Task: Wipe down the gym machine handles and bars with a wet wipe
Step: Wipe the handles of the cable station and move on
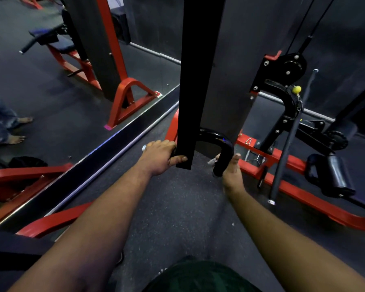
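Observation:
A curved black handle bar (223,144) arches in front of me, partly hidden behind a hanging black upright (196,81). My left hand (159,155) grips the bar's left end, whose metal cap (144,147) sticks out past my knuckles. My right hand (233,173) holds the bar's right end from the outer side, thumb up. A scrap of white wipe (212,161) shows on the inner side of that end, pressed to the bar by my fingers, which are hidden behind it.
A mirror wall (51,91) on the left reflects red frames and a bench. To the right stand a black pulley bracket (287,68) with cables, a red floor frame (303,192), black roller pads (333,175) and a straight bar (282,163). Dark rubber floor lies below.

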The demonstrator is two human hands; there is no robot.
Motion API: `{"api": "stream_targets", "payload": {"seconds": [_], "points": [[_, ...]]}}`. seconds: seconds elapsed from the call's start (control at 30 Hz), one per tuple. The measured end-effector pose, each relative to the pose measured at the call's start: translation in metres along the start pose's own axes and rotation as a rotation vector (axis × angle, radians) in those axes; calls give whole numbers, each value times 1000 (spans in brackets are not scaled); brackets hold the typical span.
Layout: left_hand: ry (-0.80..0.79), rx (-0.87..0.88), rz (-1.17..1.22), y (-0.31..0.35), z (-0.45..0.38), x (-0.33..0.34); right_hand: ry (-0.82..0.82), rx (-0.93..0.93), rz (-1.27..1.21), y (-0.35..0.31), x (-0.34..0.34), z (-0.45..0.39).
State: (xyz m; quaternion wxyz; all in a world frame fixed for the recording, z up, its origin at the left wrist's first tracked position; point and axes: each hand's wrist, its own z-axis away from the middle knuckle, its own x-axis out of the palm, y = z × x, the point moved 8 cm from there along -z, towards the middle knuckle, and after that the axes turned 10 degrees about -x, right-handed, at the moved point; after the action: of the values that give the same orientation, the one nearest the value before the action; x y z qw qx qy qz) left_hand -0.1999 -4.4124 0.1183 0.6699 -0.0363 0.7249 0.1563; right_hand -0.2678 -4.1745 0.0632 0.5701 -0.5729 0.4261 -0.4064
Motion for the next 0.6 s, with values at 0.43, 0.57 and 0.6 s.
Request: {"api": "stream_targets", "payload": {"seconds": [0.43,0.57,0.6], "points": [[12,7,-9,-4,-5,2,104,-558,380,-77,-4,14],[12,5,-5,0,-4,-2,86,-503,351,-94,4,10],[12,5,-8,0,-4,-3,85,-541,397,-108,9,7]]}}
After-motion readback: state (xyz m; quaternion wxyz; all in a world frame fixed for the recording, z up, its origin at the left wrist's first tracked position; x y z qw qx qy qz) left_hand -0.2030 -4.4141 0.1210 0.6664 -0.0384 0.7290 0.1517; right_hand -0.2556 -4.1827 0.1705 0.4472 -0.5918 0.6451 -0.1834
